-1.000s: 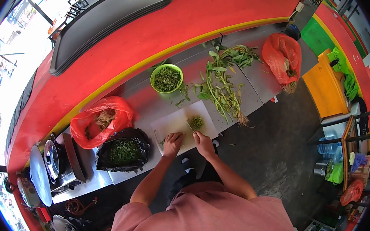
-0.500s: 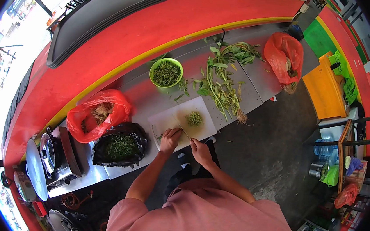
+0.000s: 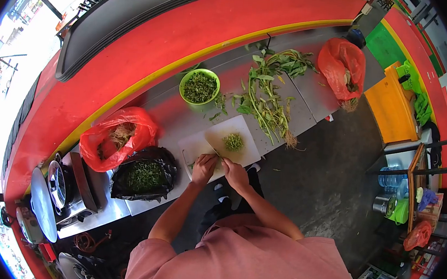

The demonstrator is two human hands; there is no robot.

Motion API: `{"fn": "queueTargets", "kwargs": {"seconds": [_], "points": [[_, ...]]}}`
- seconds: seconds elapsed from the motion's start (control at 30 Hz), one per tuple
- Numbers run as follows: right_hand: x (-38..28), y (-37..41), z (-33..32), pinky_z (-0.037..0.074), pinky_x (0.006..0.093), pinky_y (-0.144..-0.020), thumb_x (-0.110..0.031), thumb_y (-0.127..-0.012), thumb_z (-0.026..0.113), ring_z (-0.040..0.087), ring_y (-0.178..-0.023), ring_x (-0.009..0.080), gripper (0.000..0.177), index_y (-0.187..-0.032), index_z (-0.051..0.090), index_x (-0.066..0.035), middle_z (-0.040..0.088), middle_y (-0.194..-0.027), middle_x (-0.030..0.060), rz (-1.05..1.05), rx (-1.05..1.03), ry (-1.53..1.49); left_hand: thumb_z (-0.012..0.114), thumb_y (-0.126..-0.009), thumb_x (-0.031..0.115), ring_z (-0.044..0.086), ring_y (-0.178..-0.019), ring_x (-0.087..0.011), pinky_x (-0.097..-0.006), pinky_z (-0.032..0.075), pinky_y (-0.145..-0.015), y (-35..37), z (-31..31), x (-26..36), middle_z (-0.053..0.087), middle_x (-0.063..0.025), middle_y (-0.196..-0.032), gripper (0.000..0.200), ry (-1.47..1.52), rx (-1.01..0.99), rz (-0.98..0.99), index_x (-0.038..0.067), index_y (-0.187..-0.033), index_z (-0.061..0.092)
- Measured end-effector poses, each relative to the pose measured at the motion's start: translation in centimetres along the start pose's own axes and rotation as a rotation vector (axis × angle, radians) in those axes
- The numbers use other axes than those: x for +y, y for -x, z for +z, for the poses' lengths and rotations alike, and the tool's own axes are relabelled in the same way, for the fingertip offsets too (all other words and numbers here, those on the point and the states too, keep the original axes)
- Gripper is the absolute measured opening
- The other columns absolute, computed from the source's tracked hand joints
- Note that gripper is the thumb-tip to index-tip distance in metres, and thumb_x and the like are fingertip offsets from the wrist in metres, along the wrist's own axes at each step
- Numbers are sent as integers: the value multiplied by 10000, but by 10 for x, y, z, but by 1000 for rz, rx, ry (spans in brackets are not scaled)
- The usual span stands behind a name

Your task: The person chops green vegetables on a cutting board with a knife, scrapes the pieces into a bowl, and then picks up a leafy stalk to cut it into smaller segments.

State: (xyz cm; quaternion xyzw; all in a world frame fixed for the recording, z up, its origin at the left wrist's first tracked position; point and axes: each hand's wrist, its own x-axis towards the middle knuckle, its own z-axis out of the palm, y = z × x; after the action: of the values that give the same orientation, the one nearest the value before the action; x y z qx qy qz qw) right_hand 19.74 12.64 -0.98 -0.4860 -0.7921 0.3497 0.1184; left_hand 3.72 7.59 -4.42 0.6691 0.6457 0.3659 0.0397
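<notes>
A white cutting board (image 3: pixel 246 129) lies at the counter's front edge with a small heap of chopped green stems (image 3: pixel 233 142) on it. My right hand (image 3: pixel 235 175) is closed around the handle of a knife (image 3: pixel 214 148), its blade pointing up and left across the board. On the board's left part, my left hand (image 3: pixel 204 168) is curled close to the blade; a bit of green stem (image 3: pixel 191 165) pokes out beside it, and the rest under the fingers is hidden. Behind the board stands a green bowl (image 3: pixel 216 96) full of chopped greens.
Long leafy stalks with roots (image 3: pixel 265 98) lie right of the bowl. A red plastic bag (image 3: pixel 338 59) sits at the far right, another red bag (image 3: pixel 93 139) at left, beside a black bag of greens (image 3: pixel 116 187). A stove (image 3: pixel 76 211) occupies the left end.
My right hand has moved slightly up and left, closer to my left hand. The knife has shifted further up the board with it; my left hand is nearly unmoved.
</notes>
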Motion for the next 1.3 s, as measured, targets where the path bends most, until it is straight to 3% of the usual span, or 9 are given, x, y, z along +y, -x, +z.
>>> {"fn": "queueTargets", "kwargs": {"seconds": [0.33, 0.43, 0.6, 0.93, 1.03, 1.1, 1.2, 1.27, 1.3], "points": [[6, 24, 0, 528, 513, -623, -291, -981, 531, 655, -753, 424, 290, -1193, 622, -116, 679, -830, 217, 60, -50, -2, 691, -754, 12, 643, -916, -285, -401, 525, -810, 5, 4, -2, 696, -81, -976, 214, 59, 28, -95, 39, -966, 699], [6, 13, 15, 534, 500, -572, -342, -1002, 486, 657, -667, 413, 304, -1220, 605, -167, 669, -757, 195, -48, 89, 52, 700, -748, 8, 646, -912, -291, -400, 529, -808, 2, -1, 0, 696, -91, -970, 208, 61, 15, -84, 33, -954, 701], [3, -17, 19, 529, 501, -620, -293, -980, 533, 662, -742, 403, 283, -1210, 620, -154, 682, -820, 198, -89, 35, 80, 697, -747, 18, 637, -975, -298, -410, 515, -854, 0, -3, 5, 675, -87, -1009, 242, 39, 31, -33, 39, -987, 698], [33, -18, 8, 527, 492, -686, -288, -1001, 511, 662, -807, 419, 322, -1184, 638, -55, 694, -887, 216, -79, 163, -50, 617, -785, 35, 629, -1007, -278, -403, 508, -868, 19, 9, -2, 661, -80, -1103, 302, -36, 26, -91, 59, -1078, 683], [35, -11, 7, 532, 428, -652, -271, -1012, 505, 690, -721, 342, 340, -1236, 621, -44, 692, -791, 184, -144, 235, -186, 621, -785, 46, 630, -1006, -277, -398, 508, -862, 23, 14, -5, 663, -78, -1117, 278, -94, 56, -76, 54, -1057, 679], [35, -1, 4, 511, 353, -604, -250, -1013, 516, 656, -612, 211, 339, -1258, 614, -37, 643, -680, 121, -60, 132, -274, 627, -798, 56, 627, -1016, -276, -395, 505, -870, 25, 17, -4, 664, -84, -1125, 246, -38, 69, -118, 50, -1039, 676], [22, 19, -6, 481, 308, -571, -243, -1012, 529, 583, -559, 126, 328, -1248, 618, -33, 578, -623, 78, 69, -8, -274, 635, -814, 68, 615, -1046, -268, -394, 499, -881, 19, 0, 9, 658, -80, -1122, 224, 24, 104, -87, 54, -1034, 676], [8, 29, -13, 478, 322, -563, -239, -1010, 534, 589, -555, 148, 323, -1240, 622, -31, 585, -623, 83, 60, -15, -283, 640, -818, 72, 608, -1062, -263, -395, 496, -887, 20, -4, 8, 654, -75, -1120, 231, -3, 80, -58, 57, -1046, 678], [8, 32, -13, 498, 365, -605, -258, -1009, 522, 640, -650, 259, 333, -1238, 621, -39, 629, -705, 158, 74, -39, -274, 645, -822, 75, 601, -1078, -258, -395, 493, -893, 22, -3, 5, 651, -70, -1118, 238, -33, 48, -16, 60, -1057, 679]]}}
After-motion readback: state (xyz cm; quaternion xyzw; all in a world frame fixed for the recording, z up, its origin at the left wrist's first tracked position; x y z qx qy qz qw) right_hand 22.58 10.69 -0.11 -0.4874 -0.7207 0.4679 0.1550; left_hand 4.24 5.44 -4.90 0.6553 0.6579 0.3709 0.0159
